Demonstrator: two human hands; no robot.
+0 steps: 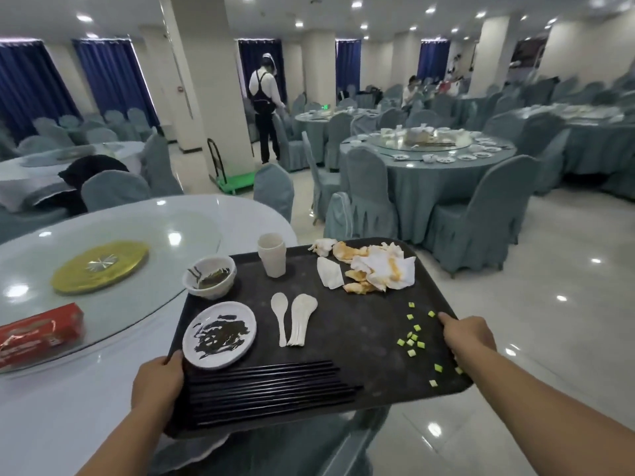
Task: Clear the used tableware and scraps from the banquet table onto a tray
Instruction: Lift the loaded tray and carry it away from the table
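A black tray (357,321) hangs at the edge of the white banquet table (62,417), partly beyond it. My left hand (158,384) grips its near left edge and my right hand (469,334) grips its right edge. On the tray lie a dirty plate (220,334), a dirty bowl (209,276), stacked cups (272,254), white spoons (293,319), black chopsticks (271,389), stained napkins (374,266) and green vegetable bits (417,338).
On the table's glass turntable (144,304) sit a gold disc (99,266) and a red packet (37,333). Covered chairs (367,194) and other set tables (429,159) stand to the right. A person (266,104) stands far back by a pillar, near a green cart (237,183).
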